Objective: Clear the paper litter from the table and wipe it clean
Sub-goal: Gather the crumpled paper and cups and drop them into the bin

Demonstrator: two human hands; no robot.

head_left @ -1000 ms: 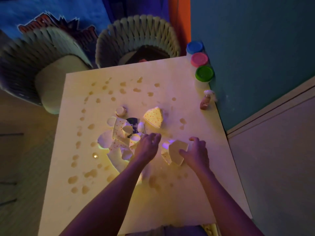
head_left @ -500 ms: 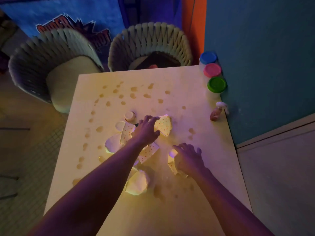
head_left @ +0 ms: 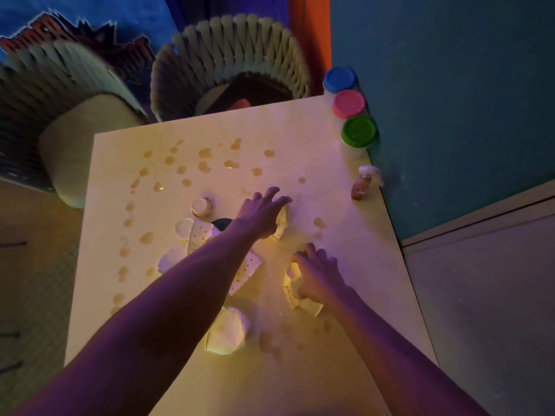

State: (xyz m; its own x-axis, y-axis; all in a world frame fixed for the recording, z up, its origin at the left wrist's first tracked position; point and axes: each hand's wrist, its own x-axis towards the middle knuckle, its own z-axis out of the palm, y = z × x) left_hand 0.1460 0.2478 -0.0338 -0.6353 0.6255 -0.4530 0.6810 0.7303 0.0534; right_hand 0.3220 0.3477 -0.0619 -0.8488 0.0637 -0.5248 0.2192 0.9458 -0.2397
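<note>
Paper litter lies in the middle of the pale table [head_left: 300,130]: a dotted strip [head_left: 199,235], a dotted scrap [head_left: 247,268] beside my left forearm, a crumpled white piece [head_left: 228,331] nearer me, and a small upturned paper cup [head_left: 202,205]. My left hand [head_left: 261,214] reaches forward with its fingers stretched over a dotted paper wedge [head_left: 282,223] and touches it. My right hand [head_left: 318,274] curls over a bunch of paper scraps [head_left: 291,285] and holds them against the table. Brown liquid spots [head_left: 204,168] dot the far and left parts of the tabletop.
Three tubs with blue [head_left: 339,79], pink [head_left: 348,102] and green [head_left: 359,132] lids line the table's right far edge by the teal wall. A small bottle [head_left: 362,187] stands near them. Two woven chairs [head_left: 231,55] [head_left: 60,94] stand beyond the far edge.
My left hand has moved forward and right, from the scrap pile onto the dotted wedge. My right hand has closed over its paper scraps and stays on them.
</note>
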